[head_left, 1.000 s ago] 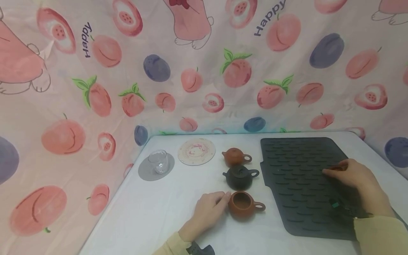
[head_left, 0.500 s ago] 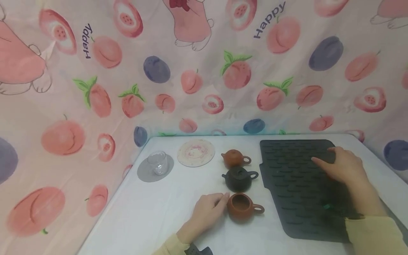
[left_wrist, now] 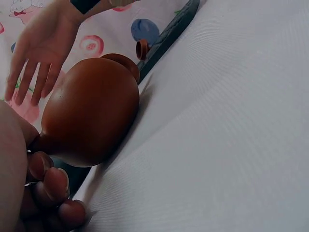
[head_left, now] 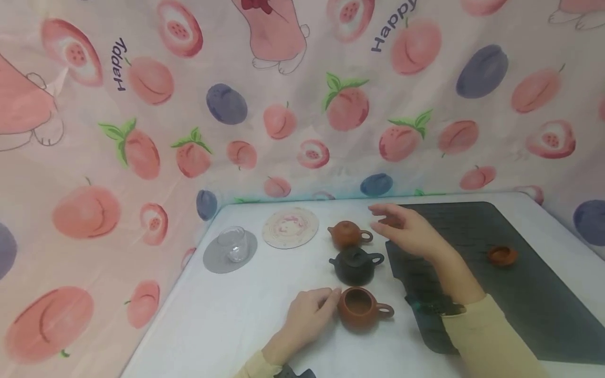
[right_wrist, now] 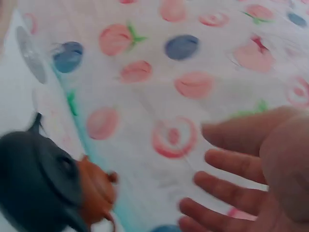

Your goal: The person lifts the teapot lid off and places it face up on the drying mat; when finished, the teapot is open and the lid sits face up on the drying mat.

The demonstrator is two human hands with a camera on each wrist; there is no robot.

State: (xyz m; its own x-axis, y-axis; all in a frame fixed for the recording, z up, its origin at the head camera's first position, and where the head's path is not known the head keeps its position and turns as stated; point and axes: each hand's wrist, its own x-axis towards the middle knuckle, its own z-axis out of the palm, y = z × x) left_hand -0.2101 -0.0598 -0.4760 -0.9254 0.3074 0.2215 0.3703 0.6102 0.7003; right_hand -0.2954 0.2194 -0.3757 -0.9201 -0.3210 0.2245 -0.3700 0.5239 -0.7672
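Note:
My left hand (head_left: 307, 317) pinches the spout of a lidless reddish-brown teapot (head_left: 358, 315), which stands on the white table with its handle to the right. In the left wrist view, thumb and fingertips close on the spout of this teapot (left_wrist: 91, 111). My right hand (head_left: 408, 228) hovers with fingers spread and holds nothing, just right of a small orange-brown lidded teapot (head_left: 346, 234). Between the two brown teapots is a black lidded teapot (head_left: 354, 266). A small brown teapot lid (head_left: 502, 255) lies on the dark ridged mat (head_left: 510, 299).
At the left rear a clear glass cup (head_left: 233, 244) stands on a round grey coaster (head_left: 211, 262). Beside it lies a round patterned mat (head_left: 290, 228). A fruit-printed cloth (head_left: 283, 168) rises behind and left of the table (head_left: 227, 315).
My right hand has let go of the small lid on the dark mat and moved left toward the rear teapots. My left hand has stayed at the front teapot's spout.

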